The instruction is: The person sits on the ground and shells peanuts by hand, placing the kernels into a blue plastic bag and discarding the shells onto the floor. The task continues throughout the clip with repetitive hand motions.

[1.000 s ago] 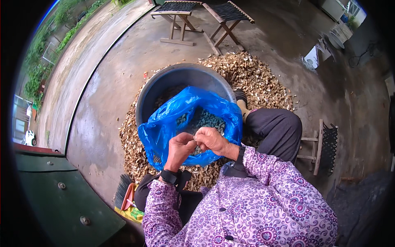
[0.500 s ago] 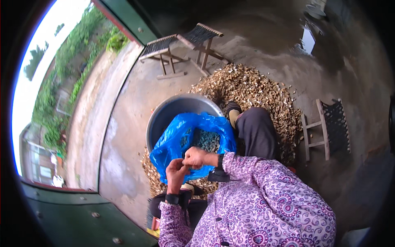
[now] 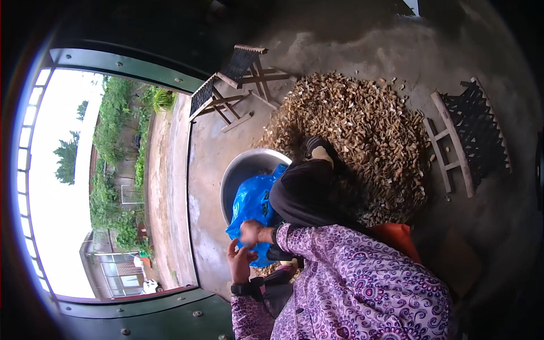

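My left hand (image 3: 240, 260) is raised beside the blue plastic bag (image 3: 251, 198), fingers bent and closed near their tips; whatever they hold is too small to make out. Just above it, my right hand (image 3: 253, 231) is smeared by motion, so its fingers are unclear. The bag sits inside a wide metal basin (image 3: 232, 175), partly hidden by my dark-trousered knee (image 3: 300, 195). A large pile of broken brown shells (image 3: 362, 130) spreads around the basin and my foot.
Two folding stools (image 3: 249, 71) with dark woven seats stand beyond the basin; another stool (image 3: 464, 130) lies at the right. A red-orange object (image 3: 396, 241) is behind my right arm. Green metal panels (image 3: 170, 311) border an opening onto a yard with plants (image 3: 107, 130).
My view has swung round, bringing more of the yard and the right-hand stool into sight. The bag's contents are now mostly hidden by my knee; my hands sit slightly apart and the right is blurred.
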Demonstrator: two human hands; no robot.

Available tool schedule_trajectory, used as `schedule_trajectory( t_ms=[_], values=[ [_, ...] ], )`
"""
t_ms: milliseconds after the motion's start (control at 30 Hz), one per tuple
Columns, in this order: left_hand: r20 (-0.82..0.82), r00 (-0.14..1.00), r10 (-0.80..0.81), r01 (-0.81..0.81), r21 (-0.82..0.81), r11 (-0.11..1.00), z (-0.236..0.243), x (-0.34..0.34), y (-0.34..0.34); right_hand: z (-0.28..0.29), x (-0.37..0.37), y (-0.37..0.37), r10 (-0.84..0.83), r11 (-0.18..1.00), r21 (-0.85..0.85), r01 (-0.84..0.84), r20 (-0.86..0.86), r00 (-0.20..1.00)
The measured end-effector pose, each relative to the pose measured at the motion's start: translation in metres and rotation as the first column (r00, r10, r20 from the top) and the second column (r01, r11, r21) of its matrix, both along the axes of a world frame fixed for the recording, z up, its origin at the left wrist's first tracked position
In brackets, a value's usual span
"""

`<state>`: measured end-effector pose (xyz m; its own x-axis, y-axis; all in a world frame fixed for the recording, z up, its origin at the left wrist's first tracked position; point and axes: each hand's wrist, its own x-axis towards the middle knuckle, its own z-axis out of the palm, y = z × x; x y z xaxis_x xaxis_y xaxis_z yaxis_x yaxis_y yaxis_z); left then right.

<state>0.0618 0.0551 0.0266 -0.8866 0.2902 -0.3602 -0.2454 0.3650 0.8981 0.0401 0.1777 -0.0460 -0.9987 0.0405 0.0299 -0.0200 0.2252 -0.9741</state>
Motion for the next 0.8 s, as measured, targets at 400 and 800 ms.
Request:
schedule_trajectory(
  t_ms=[400, 800],
  values=[
    [0.050, 0.998, -0.039, 0.041, -0.031, 0.999, 0.019, 0.009, 0.015, 0.044, -0.010, 0.078, -0.382, 0.021, -0.996, 0.084, 0.070, 0.922],
    [0.058, 0.993, -0.098, 0.101, -0.045, 0.994, 0.032, 0.021, 0.024, 0.011, -0.016, 0.033, -0.303, 0.405, -0.892, 0.201, 0.076, 0.950]
  ],
)
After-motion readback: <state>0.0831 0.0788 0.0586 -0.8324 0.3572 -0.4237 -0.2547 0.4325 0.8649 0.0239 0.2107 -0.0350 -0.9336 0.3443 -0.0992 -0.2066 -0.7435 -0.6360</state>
